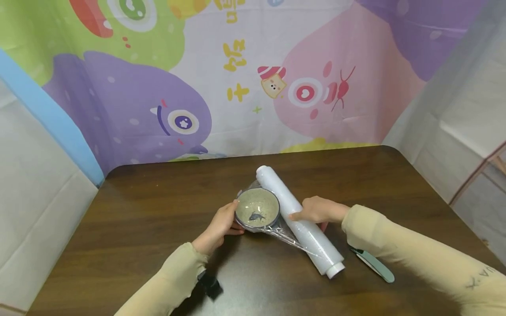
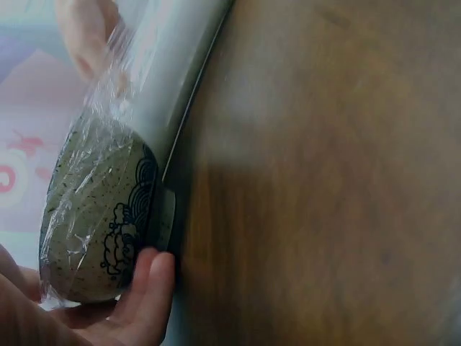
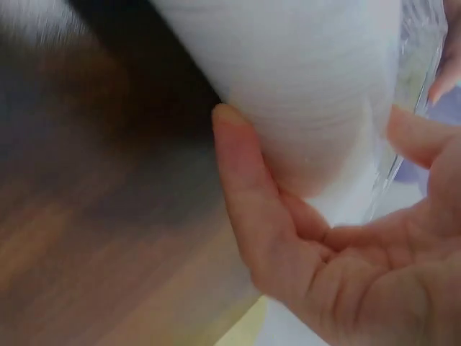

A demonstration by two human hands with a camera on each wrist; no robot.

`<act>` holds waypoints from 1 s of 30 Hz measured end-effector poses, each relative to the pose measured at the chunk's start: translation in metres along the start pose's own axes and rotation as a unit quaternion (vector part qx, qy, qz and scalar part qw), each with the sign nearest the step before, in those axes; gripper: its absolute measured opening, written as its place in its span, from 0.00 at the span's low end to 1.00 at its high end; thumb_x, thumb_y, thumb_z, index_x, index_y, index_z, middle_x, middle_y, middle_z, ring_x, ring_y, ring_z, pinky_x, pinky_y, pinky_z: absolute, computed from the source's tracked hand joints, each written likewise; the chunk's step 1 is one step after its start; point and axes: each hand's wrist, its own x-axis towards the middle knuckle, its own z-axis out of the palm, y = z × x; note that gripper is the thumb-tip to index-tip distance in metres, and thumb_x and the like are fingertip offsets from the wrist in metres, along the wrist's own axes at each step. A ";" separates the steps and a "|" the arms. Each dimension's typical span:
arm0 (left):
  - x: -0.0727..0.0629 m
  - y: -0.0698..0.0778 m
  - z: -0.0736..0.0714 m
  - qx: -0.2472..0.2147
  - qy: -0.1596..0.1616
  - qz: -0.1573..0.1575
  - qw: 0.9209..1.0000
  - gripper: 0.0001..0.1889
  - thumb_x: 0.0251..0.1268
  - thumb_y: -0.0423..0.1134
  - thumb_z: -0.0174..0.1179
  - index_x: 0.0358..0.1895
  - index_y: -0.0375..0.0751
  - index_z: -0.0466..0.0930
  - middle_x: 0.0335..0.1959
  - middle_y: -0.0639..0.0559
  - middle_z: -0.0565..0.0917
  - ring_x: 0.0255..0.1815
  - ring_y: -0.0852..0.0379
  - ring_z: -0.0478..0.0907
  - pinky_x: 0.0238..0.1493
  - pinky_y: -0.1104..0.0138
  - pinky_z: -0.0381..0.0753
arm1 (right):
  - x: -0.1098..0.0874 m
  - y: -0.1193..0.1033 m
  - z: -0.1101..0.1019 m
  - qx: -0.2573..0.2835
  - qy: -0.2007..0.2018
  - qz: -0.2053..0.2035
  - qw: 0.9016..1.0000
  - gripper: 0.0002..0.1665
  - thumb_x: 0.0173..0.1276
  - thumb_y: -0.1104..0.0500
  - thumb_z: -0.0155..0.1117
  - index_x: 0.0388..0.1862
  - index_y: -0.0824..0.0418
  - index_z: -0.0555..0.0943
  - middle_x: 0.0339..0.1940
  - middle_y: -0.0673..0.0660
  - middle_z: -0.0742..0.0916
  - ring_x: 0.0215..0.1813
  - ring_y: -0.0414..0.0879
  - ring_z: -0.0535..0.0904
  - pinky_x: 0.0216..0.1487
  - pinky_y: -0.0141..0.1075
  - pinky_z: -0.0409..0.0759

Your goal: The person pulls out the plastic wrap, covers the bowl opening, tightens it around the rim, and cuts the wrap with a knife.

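Note:
A speckled bowl [image 1: 258, 205] with a dark blue picture inside is held at its left side by my left hand [image 1: 219, 224], thumb at the rim and fingers beneath. Clear cling film [image 2: 86, 194] clings over the bowl and stretches across to a thick white roll of cling film [image 1: 302, 219]. The roll lies slantwise just right of the bowl. Around its middle my right hand [image 1: 318, 210] grips it, thumb on top and fingers on the far side. In the left wrist view, wave and cloud patterns show on the bowl's outside.
A green-handled utility knife [image 1: 373, 264] lies on the dark wooden table [image 1: 158, 206], under the right forearm. Behind the table hangs a cartoon-printed curtain [image 1: 245, 123]. A black strap piece [image 1: 210, 285] sits by the left sleeve.

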 end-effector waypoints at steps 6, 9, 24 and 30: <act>0.010 0.003 -0.006 0.025 0.001 0.005 1.000 0.24 0.72 0.47 0.33 0.53 0.29 0.69 0.16 0.50 0.73 0.13 0.56 0.73 0.24 0.61 0.80 | -0.008 -0.007 0.013 -0.012 0.042 -0.004 0.999 0.29 0.58 0.38 0.59 0.29 0.65 0.75 0.22 0.56 0.79 0.21 0.46 0.77 0.20 0.38 0.78; 0.013 0.002 -0.009 0.032 0.006 0.004 0.999 0.24 0.72 0.47 0.34 0.52 0.29 0.70 0.17 0.48 0.74 0.13 0.56 0.73 0.23 0.61 0.80 | -0.012 -0.010 0.020 -0.003 0.045 -0.003 0.999 0.29 0.58 0.38 0.58 0.27 0.65 0.75 0.20 0.56 0.79 0.19 0.46 0.77 0.20 0.37 0.77; 0.008 0.000 -0.016 0.087 0.001 0.032 0.996 0.27 0.73 0.50 0.31 0.61 0.31 0.63 0.44 0.37 0.74 0.33 0.52 0.75 0.36 0.61 0.79 | 0.006 -0.006 0.011 0.238 -0.047 0.015 0.970 0.44 0.66 0.38 0.47 0.62 0.74 0.56 0.47 0.67 0.75 0.43 0.57 0.78 0.34 0.46 0.81; 0.006 -0.008 -0.012 0.084 -0.024 0.068 0.994 0.24 0.74 0.45 0.32 0.63 0.32 0.59 0.50 0.35 0.72 0.45 0.46 0.74 0.43 0.59 0.77 | 0.023 0.000 0.008 0.281 -0.076 0.007 0.957 0.28 0.66 0.48 0.51 0.51 0.72 0.69 0.43 0.64 0.78 0.44 0.54 0.77 0.35 0.46 0.81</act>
